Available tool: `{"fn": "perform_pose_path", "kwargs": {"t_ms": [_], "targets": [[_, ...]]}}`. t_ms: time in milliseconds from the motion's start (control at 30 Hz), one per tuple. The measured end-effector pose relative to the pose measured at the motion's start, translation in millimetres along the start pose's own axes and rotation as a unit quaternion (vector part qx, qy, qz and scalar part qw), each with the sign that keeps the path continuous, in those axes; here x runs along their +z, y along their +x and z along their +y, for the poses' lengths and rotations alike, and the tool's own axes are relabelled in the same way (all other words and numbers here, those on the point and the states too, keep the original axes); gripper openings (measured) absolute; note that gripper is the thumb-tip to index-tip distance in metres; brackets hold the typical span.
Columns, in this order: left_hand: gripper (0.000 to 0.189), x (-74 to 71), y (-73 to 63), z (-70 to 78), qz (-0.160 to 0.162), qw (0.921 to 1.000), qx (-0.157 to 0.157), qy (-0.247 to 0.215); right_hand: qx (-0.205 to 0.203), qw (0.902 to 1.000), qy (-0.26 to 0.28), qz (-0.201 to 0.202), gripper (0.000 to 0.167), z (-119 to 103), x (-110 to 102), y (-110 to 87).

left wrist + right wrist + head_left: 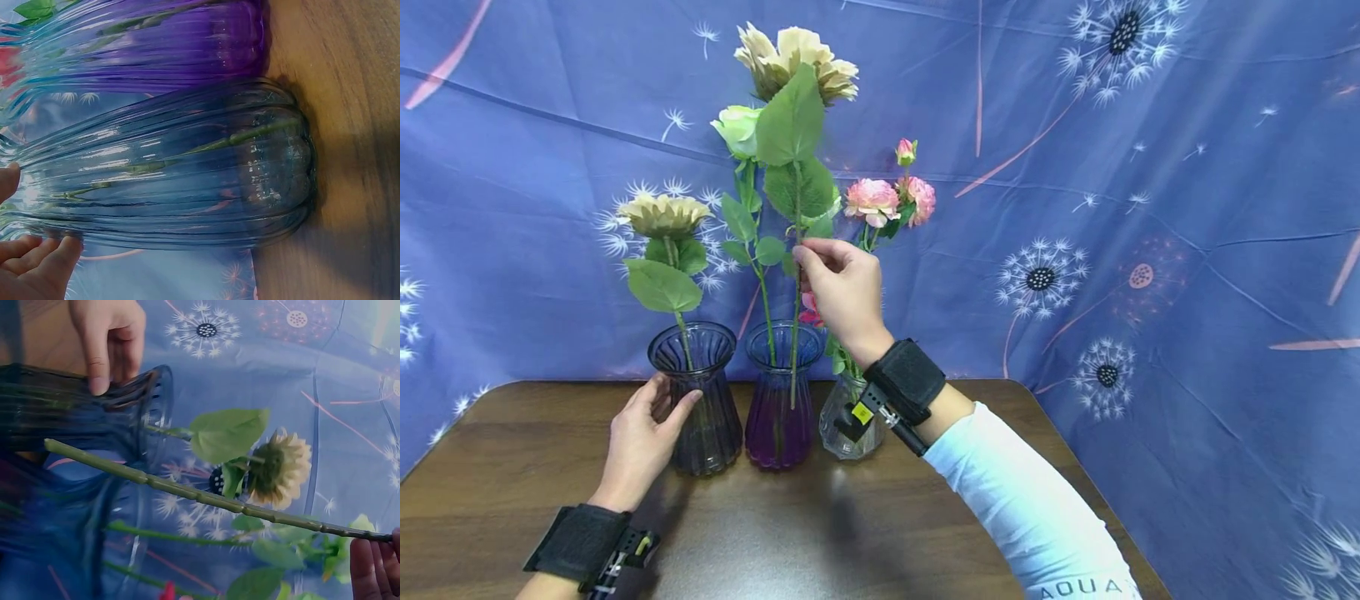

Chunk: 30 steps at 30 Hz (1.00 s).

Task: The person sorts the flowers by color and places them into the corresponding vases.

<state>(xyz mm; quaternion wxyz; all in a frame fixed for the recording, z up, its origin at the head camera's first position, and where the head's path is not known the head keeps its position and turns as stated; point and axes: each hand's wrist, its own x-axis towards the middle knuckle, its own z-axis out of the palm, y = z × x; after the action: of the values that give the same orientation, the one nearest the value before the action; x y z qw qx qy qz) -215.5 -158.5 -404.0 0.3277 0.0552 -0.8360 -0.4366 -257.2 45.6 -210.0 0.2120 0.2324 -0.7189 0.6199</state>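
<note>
My right hand [846, 287] pinches the stem [797, 333] of a large cream artificial flower [797, 62] with green leaves. Its cut lower end hangs in front of the blue-purple glass vase [763, 425] in the head view; the right wrist view shows this stem [212, 499] outside the glass. At the left, my left hand [643, 433] holds a dark grey ribbed vase [703, 425] near its neck, thumb on one side and fingers on the other. A shorter cream flower [664, 217] stands in that grey vase, its stem [212, 145] visible through the glass.
White-green roses [737, 131] rise from the blue-purple vase. To its right a clear vase [850, 442], partly behind my right wrist, bears pink flowers [872, 200]. All three vases stand in a row near the wooden table's [760, 533] back edge, before a blue dandelion-print cloth [970, 217].
</note>
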Motion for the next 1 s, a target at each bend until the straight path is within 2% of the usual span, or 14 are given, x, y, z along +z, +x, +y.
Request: {"fn": "perform_pose_path", "kwargs": {"t_ms": [267,467,633,800,1000], "targets": [[0.042,1.1,-0.1,-0.6,0.005,0.9999,0.000,-0.016,-0.045,0.9989,0.012,0.007,0.020,-9,33,13.4],[0.042,0.8,-0.7,-0.8,0.005,1.0000,0.004,-0.007,-0.084,0.9963,0.013,0.012,0.020,-16,51,18.2],[0.047,0.1,-0.6,0.1,-0.008,1.0000,0.003,-0.001,-0.095,0.9953,0.017,0.010,0.022,-18,62,18.0],[0.044,1.2,-0.8,-0.4,-0.005,1.0000,0.003,-0.004,-0.115,0.9925,0.024,0.031,0.021,-12,70,19.1],[0.048,-0.1,-0.4,-1.0,-0.013,0.9999,-0.003,0.002,-0.117,0.9924,-0.002,0.037,0.022,-3,74,16.0]]}}
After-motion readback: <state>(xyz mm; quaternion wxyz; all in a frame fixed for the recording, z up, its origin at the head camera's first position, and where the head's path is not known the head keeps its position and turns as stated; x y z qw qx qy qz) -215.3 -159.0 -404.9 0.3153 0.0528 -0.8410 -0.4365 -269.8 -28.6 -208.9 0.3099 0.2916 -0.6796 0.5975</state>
